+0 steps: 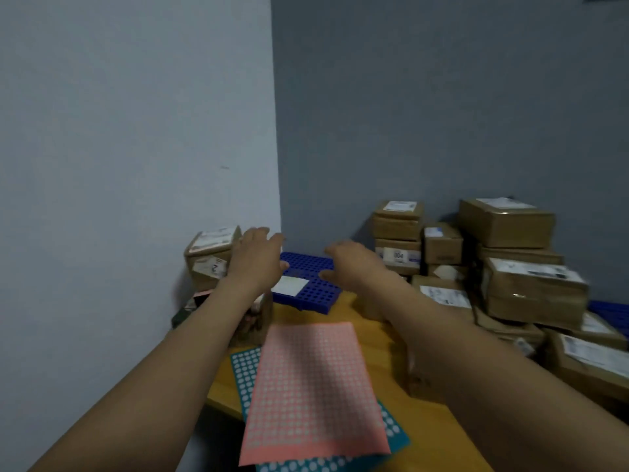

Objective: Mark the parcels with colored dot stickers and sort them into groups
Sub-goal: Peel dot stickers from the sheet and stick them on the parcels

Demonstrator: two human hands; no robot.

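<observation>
Parcels (503, 226) sit stacked against the wall (442, 114) on my right, sticker sheets (309, 390) lie close on the worktop (376, 356) for quick peeling, and my left grip (257, 260) and right grip (350, 264) reach spread and empty over the blue tray (306, 264), probably to set a sorting spot.

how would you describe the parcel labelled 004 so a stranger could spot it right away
Look at the heap of brown parcels piled against the dark grey wall on the right. In the column at the heap's left edge, the 004 parcel sits directly under the top box. Unlike its neighbours, its white label faces front and reads 004.
</observation>
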